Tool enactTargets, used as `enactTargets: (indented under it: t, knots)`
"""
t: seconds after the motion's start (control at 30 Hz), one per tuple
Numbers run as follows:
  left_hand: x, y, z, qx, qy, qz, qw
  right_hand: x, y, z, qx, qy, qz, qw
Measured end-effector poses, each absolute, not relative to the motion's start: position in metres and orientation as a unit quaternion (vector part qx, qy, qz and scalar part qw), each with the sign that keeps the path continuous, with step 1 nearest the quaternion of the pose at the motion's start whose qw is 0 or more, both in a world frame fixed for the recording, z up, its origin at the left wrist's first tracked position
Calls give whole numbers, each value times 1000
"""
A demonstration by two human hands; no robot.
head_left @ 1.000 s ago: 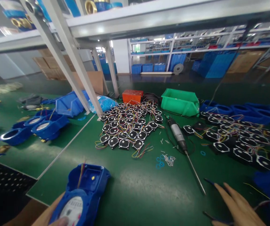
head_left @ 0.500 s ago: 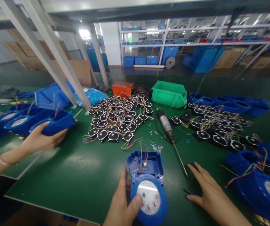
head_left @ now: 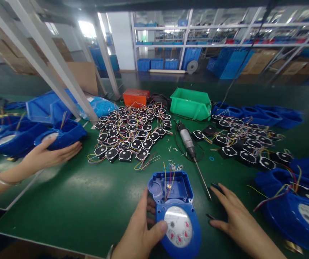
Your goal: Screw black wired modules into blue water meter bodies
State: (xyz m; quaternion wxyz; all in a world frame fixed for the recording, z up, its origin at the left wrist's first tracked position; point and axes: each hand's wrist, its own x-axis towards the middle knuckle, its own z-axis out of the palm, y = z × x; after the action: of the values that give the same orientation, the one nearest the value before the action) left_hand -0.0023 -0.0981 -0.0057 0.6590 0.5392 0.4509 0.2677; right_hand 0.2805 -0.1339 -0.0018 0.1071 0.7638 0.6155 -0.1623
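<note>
Blue water meter point(head_left: 177, 217) is being gripped at the near edge of the counter point(head_left: 89, 201) by the left hand point(head_left: 139, 233), the right hand point(head_left: 237, 223) being rested flat and spread beside it, and its upright loose wires point(head_left: 168, 176) are arguably being exposed to snagging by the tip of the nearby screwdriver point(head_left: 187, 140).

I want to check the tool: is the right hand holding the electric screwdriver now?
No, the right hand rests open beside the screwdriver tip, not around it.

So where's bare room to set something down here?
The widest bare patch of green mat lies between the pile of black modules, a co-worker's hand and the blue meter in the left hand. Right of the screwdriver it is crowded.
</note>
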Motion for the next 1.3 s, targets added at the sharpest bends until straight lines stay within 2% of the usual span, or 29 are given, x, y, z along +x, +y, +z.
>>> enactTargets:
  t: [0.13,0.27,0.37,0.47,0.67,0.8,0.9,1.0,1.13,1.3]
  knots:
    - [-20,-70,6,618,472,284,561,286,-137,-7,756,630,-146,103]
    - [-49,-11,12,687,569,325,314,293,-143,-21,726,681,-75,56]
    - [-58,29,6,784,558,251,106,295,-145,-25,684,728,39,-24]
    - [-51,48,-3,820,544,176,24,291,-143,-19,672,727,120,-67]
    - [-35,24,-2,819,563,104,-39,284,-138,-1,685,710,144,-78]
    - [-42,-2,10,815,576,63,5,282,-136,0,693,706,118,-86]
    - [-54,-6,17,810,578,84,45,276,-132,5,690,708,112,-100]
    - [-64,4,20,874,472,102,50,264,-128,17,680,711,116,-136]
    - [-67,22,19,950,301,12,83,242,-122,37,673,704,89,-207]
    - [-71,26,18,944,325,-6,48,224,-118,47,656,712,53,-244]
